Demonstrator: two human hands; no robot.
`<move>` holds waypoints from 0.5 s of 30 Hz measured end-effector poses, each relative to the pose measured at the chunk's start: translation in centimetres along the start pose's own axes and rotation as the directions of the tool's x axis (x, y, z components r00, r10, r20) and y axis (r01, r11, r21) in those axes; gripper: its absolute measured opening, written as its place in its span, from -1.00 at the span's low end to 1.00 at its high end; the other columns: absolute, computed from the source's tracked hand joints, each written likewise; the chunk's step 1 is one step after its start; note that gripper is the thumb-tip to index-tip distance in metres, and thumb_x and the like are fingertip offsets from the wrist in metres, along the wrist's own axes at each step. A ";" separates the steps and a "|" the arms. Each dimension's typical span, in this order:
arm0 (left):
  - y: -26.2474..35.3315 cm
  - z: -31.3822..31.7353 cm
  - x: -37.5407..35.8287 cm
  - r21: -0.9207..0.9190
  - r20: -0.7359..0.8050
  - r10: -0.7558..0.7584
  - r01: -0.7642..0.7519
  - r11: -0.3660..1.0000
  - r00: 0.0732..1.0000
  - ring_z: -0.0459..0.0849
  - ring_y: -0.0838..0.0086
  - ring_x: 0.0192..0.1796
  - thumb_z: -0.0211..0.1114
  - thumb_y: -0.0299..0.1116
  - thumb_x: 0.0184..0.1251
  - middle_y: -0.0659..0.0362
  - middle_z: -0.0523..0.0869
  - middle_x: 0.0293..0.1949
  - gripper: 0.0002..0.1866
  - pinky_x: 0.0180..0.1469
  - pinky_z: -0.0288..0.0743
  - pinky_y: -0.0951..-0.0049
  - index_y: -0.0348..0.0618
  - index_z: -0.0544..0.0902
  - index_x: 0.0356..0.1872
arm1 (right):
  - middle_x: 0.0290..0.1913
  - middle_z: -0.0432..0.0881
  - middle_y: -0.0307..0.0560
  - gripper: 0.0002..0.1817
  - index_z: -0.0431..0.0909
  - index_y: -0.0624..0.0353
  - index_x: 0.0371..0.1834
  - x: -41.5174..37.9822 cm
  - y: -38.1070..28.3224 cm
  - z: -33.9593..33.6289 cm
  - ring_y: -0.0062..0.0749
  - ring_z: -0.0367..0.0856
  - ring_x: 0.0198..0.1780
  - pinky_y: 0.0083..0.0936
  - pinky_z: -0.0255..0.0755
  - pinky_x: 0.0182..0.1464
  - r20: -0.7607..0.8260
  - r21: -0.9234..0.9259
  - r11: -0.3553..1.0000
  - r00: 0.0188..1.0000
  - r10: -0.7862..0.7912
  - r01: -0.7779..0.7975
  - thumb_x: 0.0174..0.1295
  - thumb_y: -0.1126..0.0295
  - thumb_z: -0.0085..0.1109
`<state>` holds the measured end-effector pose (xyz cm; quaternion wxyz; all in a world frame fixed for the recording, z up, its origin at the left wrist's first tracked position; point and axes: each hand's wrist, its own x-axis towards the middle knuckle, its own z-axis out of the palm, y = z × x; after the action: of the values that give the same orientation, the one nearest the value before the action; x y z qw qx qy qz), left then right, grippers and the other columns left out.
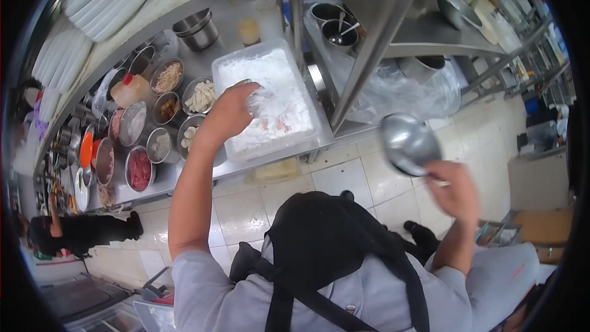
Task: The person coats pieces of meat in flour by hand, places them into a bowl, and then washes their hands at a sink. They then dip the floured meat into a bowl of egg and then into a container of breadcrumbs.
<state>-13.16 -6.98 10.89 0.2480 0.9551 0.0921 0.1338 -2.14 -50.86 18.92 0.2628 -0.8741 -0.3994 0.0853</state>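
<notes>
A translucent rectangular tub [316,124] of white powder [264,71] stands on the steel counter. My left hand [232,110] reaches into it, knuckles up, with its fingertips hidden in the powder, so I cannot see whether they hold anything. A few pinkish pieces [281,126] lie partly coated in the powder near that hand. Out to the right, over the floor, my right hand [453,190] is closed on the edge of a round metal bowl [410,141]. The bowl is tilted and blurred, and what looks like a utensil lies across its lower edge.
Metal bowls of ingredients, including red meat [140,169] and pale slices [201,96], crowd the counter's left side. White plates [107,0] are stacked on the shelf above. A slanting steel post [375,49] rises beyond the tub. Another person [86,233] stands at the far left.
</notes>
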 end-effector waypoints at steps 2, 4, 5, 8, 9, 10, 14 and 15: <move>2.5 0.1 0.7 -0.055 0.068 0.066 -0.063 0.997 0.996 0.56 -0.04 0.16 0.17 -0.65 0.01 -0.17 0.60 0.13 -0.50 0.24 0.43 0.21 -0.28 0.58 0.10 | -0.33 0.67 0.15 -0.79 0.62 0.28 -0.18 0.7 -0.7 6.2 0.07 0.66 -0.28 -0.22 0.53 -0.22 0.084 0.059 0.997 0.995 -0.049 0.044 0.11 0.54 0.15; 4.2 0.7 1.9 -0.265 0.254 0.177 -0.107 0.958 0.951 0.55 -0.02 0.19 0.30 -0.61 0.01 -0.17 0.61 0.10 -0.44 0.24 0.42 0.22 -0.33 0.52 0.15 | -0.44 0.60 0.11 -0.90 0.49 0.24 -0.28 1.4 0.3 11.5 0.09 0.60 -0.37 -0.11 0.46 -0.31 0.119 -0.002 0.974 0.967 -0.226 0.228 0.13 0.56 0.09; 4.0 1.1 2.5 -0.267 0.267 0.186 -0.112 0.957 0.946 0.55 -0.02 0.19 0.30 -0.61 0.01 -0.17 0.61 0.10 -0.44 0.24 0.42 0.22 -0.33 0.52 0.15 | -0.44 0.60 0.11 -0.90 0.49 0.24 -0.28 1.8 0.3 12.8 0.09 0.60 -0.37 -0.11 0.46 -0.31 0.114 0.002 0.977 0.971 -0.212 0.213 0.13 0.56 0.09; -0.4 5.6 3.5 0.021 0.125 -0.064 0.062 0.998 0.990 0.67 -0.01 0.04 0.18 -0.57 0.10 -0.19 0.67 0.01 -0.53 0.14 0.52 0.17 -0.36 0.56 0.12 | -0.47 0.58 0.10 -0.94 0.44 0.20 -0.34 2.1 0.4 15.1 0.09 0.58 -0.40 -0.10 0.44 -0.34 0.057 -0.037 0.974 0.973 -0.222 0.224 0.13 0.55 0.10; -2.7 7.6 3.6 0.208 0.234 -0.204 0.156 0.966 0.950 0.67 0.00 0.05 0.19 -0.53 0.10 -0.21 0.66 0.02 -0.55 0.14 0.52 0.16 -0.34 0.58 0.10 | -0.47 0.58 0.10 -0.95 0.44 0.21 -0.34 2.0 0.6 15.4 0.09 0.58 -0.40 -0.10 0.44 -0.34 0.031 -0.033 0.976 0.976 -0.216 0.217 0.14 0.55 0.09; -4.4 9.2 3.7 0.397 0.309 -0.355 0.220 0.891 0.882 0.67 0.01 0.07 0.20 -0.50 0.10 -0.23 0.65 0.03 -0.56 0.13 0.52 0.15 -0.33 0.60 0.07 | -0.47 0.59 0.10 -0.95 0.44 0.21 -0.35 1.9 0.7 15.7 0.09 0.58 -0.40 -0.10 0.45 -0.34 0.003 -0.030 0.977 0.978 -0.209 0.209 0.14 0.54 0.09; -6.9 12.9 1.2 0.433 0.343 -0.499 0.338 0.836 0.796 0.63 -0.01 0.11 0.23 -0.44 0.07 -0.27 0.62 0.05 -0.61 0.15 0.49 0.14 -0.30 0.62 -0.01 | -0.47 0.59 0.12 -0.96 0.45 0.21 -0.34 0.7 1.6 16.1 0.10 0.58 -0.40 -0.09 0.45 -0.33 0.017 -0.006 0.984 0.984 -0.179 0.179 0.16 0.53 0.08; -7.0 13.2 0.6 0.327 0.246 -0.459 0.373 0.868 0.854 0.62 -0.04 0.11 0.23 -0.46 0.06 -0.26 0.63 0.04 -0.62 0.17 0.48 0.15 -0.30 0.61 -0.02 | -0.46 0.59 0.13 -0.96 0.45 0.21 -0.33 0.4 1.8 16.3 0.11 0.58 -0.40 -0.09 0.45 -0.32 0.023 -0.006 0.987 0.986 -0.162 0.162 0.17 0.53 0.07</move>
<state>-9.39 -6.72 -3.55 0.1512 0.9452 0.2746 -0.0917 -6.52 -45.15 4.16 0.2608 -0.8387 -0.4726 0.0719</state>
